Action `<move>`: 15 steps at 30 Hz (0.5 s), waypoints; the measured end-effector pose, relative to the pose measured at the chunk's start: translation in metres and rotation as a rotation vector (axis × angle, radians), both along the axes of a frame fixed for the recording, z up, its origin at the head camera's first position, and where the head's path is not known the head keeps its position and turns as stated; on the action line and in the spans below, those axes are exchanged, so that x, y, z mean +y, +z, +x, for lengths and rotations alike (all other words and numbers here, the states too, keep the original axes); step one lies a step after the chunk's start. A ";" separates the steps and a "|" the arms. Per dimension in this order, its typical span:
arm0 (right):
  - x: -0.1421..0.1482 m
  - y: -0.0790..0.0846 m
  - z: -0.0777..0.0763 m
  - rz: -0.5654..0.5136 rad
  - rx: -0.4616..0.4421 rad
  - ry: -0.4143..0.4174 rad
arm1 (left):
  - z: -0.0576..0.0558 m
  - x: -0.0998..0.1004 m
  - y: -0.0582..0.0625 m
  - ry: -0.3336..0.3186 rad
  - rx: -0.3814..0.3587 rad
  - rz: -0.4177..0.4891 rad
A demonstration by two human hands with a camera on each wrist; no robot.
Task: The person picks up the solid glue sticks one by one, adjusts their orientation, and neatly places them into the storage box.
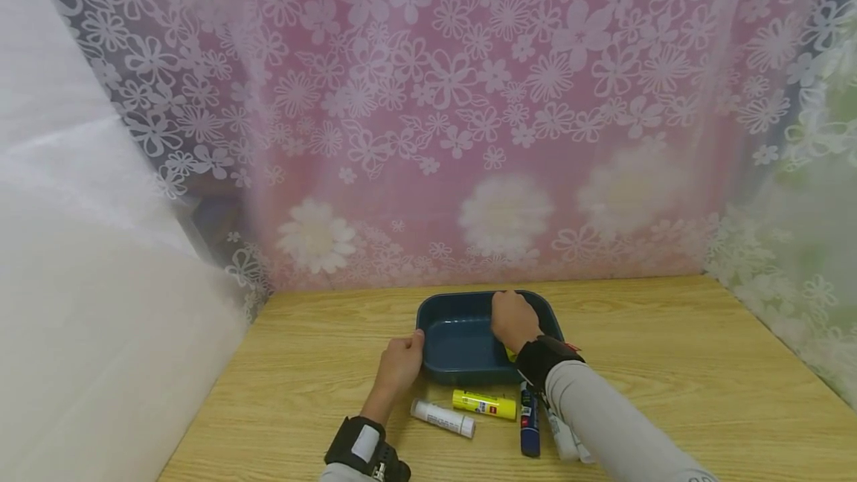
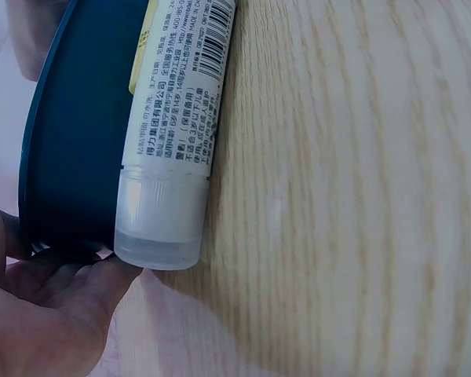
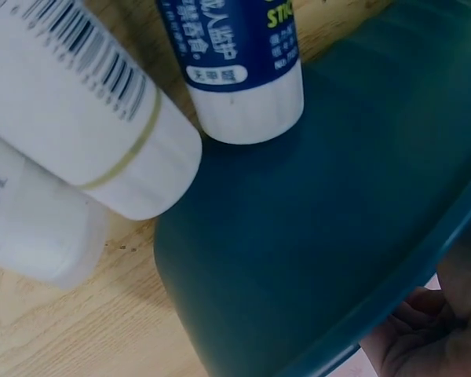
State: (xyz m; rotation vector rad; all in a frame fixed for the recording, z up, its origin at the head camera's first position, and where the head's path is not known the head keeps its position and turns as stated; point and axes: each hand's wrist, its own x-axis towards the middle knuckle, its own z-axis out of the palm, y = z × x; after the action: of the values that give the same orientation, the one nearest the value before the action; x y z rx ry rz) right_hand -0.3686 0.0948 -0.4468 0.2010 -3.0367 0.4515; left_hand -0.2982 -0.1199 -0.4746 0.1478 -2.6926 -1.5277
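A dark blue plastic box (image 1: pixel 462 378) with an open top stands on the table. My left hand (image 1: pixel 402 359) grips its left wall, thumb at the rim and fingers low along the outside. The right hand (image 1: pixel 514 320) is over the box's right part with fingers curled; the rim hides the fingertips in the right wrist view, so what they hold cannot be told. A bit of something yellow (image 1: pixel 511 355) shows beside the right wrist. In front of the box lie a white glue stick (image 1: pixel 443 418), a yellow glue stick (image 1: pixel 484 404) and a navy glue stick (image 1: pixel 530 422).
Two white tubes (image 3: pixel 71 102) lie side by side right of the navy stick, partly under the right forearm in the head view. A flowered curtain (image 1: pixel 428 132) hangs behind the wooden table (image 1: pixel 643 333), and a white sheet (image 1: pixel 100 281) stands at the left.
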 end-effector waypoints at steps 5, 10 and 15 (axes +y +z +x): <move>0.000 -0.002 0.000 -0.007 0.011 0.013 | 0.001 0.000 0.001 -0.011 0.001 0.004; -0.001 -0.002 0.003 -0.024 0.020 0.029 | 0.002 0.000 0.002 -0.013 0.006 0.008; -0.003 0.002 0.008 -0.016 0.033 0.037 | 0.002 0.000 0.002 -0.013 0.002 0.004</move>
State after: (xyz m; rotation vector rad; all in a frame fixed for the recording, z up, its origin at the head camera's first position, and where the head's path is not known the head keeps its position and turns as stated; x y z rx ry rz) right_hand -0.3609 0.0920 -0.4446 0.2622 -3.0008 0.4701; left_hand -0.2960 -0.1202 -0.4727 0.1293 -2.6943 -1.5360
